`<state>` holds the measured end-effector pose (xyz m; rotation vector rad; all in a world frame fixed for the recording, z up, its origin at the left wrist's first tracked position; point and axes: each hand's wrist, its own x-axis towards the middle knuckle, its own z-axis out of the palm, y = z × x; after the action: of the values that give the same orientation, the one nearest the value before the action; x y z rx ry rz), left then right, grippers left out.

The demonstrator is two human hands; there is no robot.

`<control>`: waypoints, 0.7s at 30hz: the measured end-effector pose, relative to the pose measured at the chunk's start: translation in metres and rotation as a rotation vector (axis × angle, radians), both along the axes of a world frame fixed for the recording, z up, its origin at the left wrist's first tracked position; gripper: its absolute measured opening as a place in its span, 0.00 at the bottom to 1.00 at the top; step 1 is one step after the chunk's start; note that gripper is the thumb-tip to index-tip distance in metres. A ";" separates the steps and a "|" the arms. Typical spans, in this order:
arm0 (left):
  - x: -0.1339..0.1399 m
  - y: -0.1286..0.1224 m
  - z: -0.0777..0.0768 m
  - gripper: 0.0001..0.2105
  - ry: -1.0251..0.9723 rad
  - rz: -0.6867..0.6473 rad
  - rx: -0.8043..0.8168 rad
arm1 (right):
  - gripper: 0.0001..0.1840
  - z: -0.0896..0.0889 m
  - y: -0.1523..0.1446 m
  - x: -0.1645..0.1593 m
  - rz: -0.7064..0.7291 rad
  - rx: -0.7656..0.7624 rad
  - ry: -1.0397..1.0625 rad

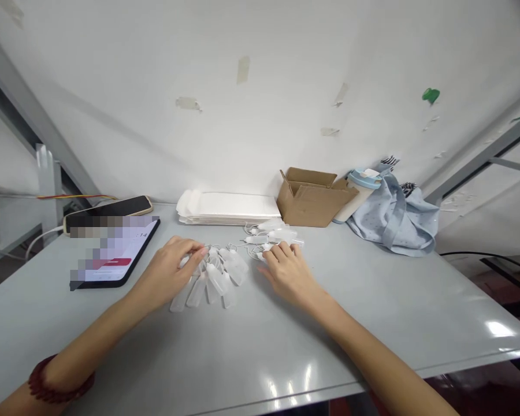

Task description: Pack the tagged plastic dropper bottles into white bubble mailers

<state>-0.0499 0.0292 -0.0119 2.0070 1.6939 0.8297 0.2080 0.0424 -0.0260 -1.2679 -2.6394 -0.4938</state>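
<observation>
Pieces [216, 279] on table [199, 358] before stack [234, 207] and box [309, 207]

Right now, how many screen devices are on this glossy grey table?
2: a flat, black-edged device with a lit screen, left of the left hand, and a beige-edged, dark-screened phone behind the first. No others show.

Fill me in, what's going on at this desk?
The person's left grip is at the left cluster of translucent corded pieces; the right grip is over the right cluster. Whether either pinches a piece is unclear. Both clusters lie on the grey table, before a white stack and an open cardboard box.
</observation>
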 end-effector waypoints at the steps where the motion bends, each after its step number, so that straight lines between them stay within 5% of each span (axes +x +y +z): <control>1: 0.000 0.000 0.001 0.17 0.001 0.017 0.013 | 0.05 -0.001 0.000 0.000 0.006 -0.001 -0.003; 12: 0.007 -0.008 0.004 0.14 -0.030 -0.027 0.125 | 0.06 -0.003 0.003 0.001 -0.003 -0.095 0.071; 16: 0.013 -0.014 0.004 0.12 -0.019 -0.084 0.201 | 0.11 0.012 -0.004 0.002 0.033 -0.239 0.560; 21: 0.023 -0.024 0.007 0.14 -0.042 -0.086 0.224 | 0.12 0.027 -0.020 -0.004 0.056 -0.722 1.032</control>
<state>-0.0266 0.0054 -0.0049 2.1739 1.5382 1.0633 0.2041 0.0228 0.0014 -1.1085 -1.9126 0.9620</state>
